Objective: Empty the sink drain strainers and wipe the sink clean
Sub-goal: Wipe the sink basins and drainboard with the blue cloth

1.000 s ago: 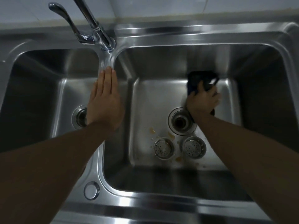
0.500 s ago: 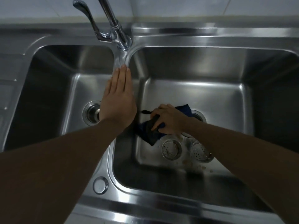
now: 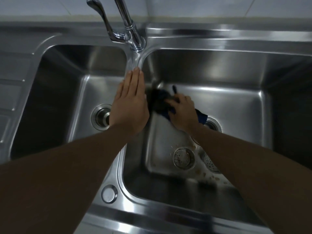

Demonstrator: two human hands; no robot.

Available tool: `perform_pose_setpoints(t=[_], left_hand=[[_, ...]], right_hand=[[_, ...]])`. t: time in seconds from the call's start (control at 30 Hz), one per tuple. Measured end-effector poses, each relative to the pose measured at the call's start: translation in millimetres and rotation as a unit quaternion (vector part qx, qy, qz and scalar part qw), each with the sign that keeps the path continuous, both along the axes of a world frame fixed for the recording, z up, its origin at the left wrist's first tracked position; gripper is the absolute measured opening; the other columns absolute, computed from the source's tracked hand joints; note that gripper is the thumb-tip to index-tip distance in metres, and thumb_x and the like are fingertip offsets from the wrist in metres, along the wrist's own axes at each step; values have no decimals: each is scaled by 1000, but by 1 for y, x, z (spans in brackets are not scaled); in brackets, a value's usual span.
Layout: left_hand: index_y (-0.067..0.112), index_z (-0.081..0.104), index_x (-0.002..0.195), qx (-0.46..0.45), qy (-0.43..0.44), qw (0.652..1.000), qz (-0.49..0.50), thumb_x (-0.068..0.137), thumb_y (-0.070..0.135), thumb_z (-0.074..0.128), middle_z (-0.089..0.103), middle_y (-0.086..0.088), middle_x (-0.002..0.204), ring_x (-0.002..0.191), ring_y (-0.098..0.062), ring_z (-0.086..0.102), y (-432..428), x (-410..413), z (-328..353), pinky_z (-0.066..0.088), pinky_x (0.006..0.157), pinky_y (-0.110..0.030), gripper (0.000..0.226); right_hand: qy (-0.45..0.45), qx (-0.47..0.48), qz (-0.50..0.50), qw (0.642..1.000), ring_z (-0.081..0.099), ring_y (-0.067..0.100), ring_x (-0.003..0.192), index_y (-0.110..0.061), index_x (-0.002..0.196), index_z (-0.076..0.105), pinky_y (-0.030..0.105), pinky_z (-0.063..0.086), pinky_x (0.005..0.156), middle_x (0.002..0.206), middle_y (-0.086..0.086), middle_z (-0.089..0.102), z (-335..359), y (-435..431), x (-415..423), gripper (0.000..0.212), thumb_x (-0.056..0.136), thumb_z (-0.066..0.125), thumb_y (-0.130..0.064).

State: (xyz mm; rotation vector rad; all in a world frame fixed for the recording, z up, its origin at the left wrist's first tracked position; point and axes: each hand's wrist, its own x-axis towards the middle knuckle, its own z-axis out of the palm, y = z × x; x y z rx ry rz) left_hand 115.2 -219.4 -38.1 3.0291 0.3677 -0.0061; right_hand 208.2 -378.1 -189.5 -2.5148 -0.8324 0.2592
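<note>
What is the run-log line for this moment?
left hand: flat on divider | right hand: grips dark cloth on right basin floor | strainers: out, beside crumbs

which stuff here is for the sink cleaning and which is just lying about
In the job: dark blue cloth gripped by right hand; two round perforated steel strainers; brown food scraps; right steel basin.
Lying about: chrome lever faucet; round steel cap.
</note>
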Motion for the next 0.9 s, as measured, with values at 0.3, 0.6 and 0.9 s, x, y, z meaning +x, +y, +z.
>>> perform_pose_setpoints(t=[0.3, 0.6, 0.9], left_hand=[[7, 7, 158, -49, -6, 999, 3, 106, 23, 25, 2, -7, 167, 155, -19, -3, 2, -1, 3, 6, 126, -39, 58], [6, 8, 158, -61, -9, 998, 6, 106, 19, 25, 5, -7, 167, 154, -18, -1, 2, 0, 4, 4, 126, -37, 57], [4, 12, 158, -44, -16, 999, -3, 103, 18, 31, 9, -10, 167, 155, -22, 4, 2, 0, 2, 9, 125, -41, 59]], right_hand=[[367, 282, -319, 827, 59, 36, 108, -9, 126, 63, 48, 47, 97, 117, 18, 65, 50, 90, -7, 31, 103, 48, -22], [141, 169, -22, 975, 55, 40, 113, -6, 141, 54, 44, 47, 95, 129, 25, 55, 41, 53, -7, 45, 95, 55, -6], [-115, -171, 24, 978, 43, 37, 117, -31, 137, 55, 43, 34, 95, 138, 13, 43, 26, 0, 41, 42, 95, 53, -26]])
